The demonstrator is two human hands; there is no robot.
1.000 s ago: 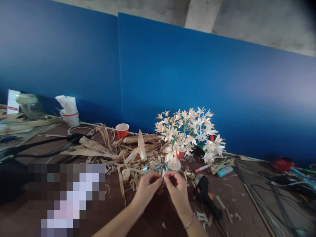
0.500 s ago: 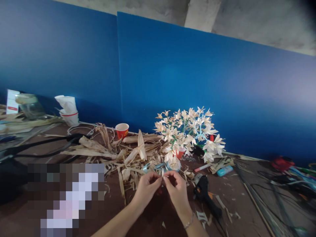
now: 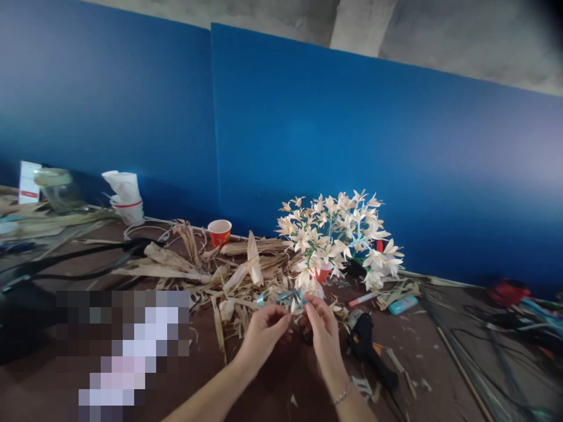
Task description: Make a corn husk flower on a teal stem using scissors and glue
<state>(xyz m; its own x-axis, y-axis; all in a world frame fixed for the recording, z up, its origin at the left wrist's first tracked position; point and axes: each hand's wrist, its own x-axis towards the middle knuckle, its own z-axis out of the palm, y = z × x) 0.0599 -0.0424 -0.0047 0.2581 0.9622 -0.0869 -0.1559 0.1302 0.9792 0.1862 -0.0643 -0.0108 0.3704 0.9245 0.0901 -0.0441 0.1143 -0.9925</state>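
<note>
My left hand [image 3: 264, 335] is closed in a pinch, thumb against fingers, at a small pale husk piece [image 3: 294, 307] shaped like a petal. Just to the right, my right hand [image 3: 324, 337] has its thumb and forefinger tips close together, apart from the left fingertips; whatever they hold, if anything, is too small to make out. Light blue ribbon [image 3: 285, 295] lies directly behind the fingertips. Beyond it stands a bunch of cream husk flowers [image 3: 334, 228] in a red cup [image 3: 323, 272]. A black glue gun [image 3: 372, 351] lies right of my right hand.
Dry corn husks [image 3: 237, 266] are heaped behind my hands. A red paper cup [image 3: 219, 233], a white cup with tissue [image 3: 127, 208] and a glass jar [image 3: 59, 189] stand along the blue wall [image 3: 308, 129]. Cables [image 3: 497, 328] lie at right.
My right hand has drawn away to the right and slightly up, opening a gap between the two hands. My left hand stays nearly in place, still pinching.
</note>
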